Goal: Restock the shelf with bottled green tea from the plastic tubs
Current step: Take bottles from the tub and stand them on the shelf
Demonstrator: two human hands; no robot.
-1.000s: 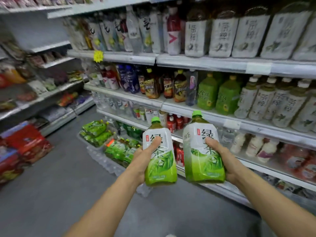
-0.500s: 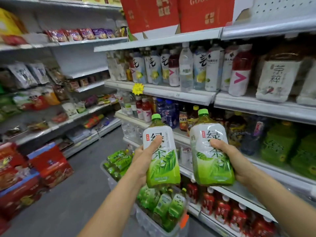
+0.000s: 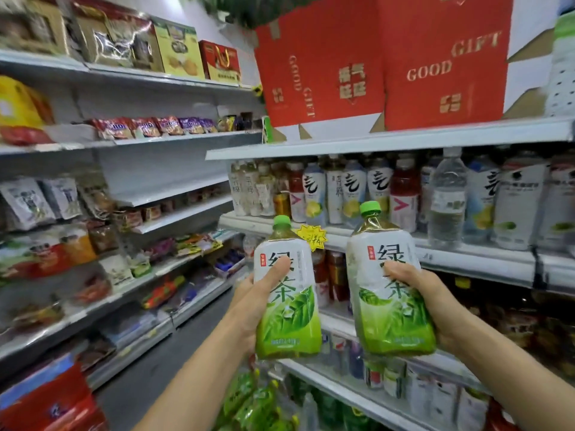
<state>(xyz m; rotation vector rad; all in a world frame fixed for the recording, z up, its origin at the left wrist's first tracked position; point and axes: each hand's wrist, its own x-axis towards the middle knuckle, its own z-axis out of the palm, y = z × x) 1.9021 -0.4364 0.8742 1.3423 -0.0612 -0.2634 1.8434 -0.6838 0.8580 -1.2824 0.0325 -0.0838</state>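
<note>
Green bottles at the bottom edge are blurred and cropped.

Head view, close, facing drink shelves

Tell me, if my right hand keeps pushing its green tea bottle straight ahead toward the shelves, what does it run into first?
Probably the white shelf edge just past the bottle in your right hand, or the drinks standing on it, such as the clear water bottle. Depth is hard to judge from this single view.
</note>
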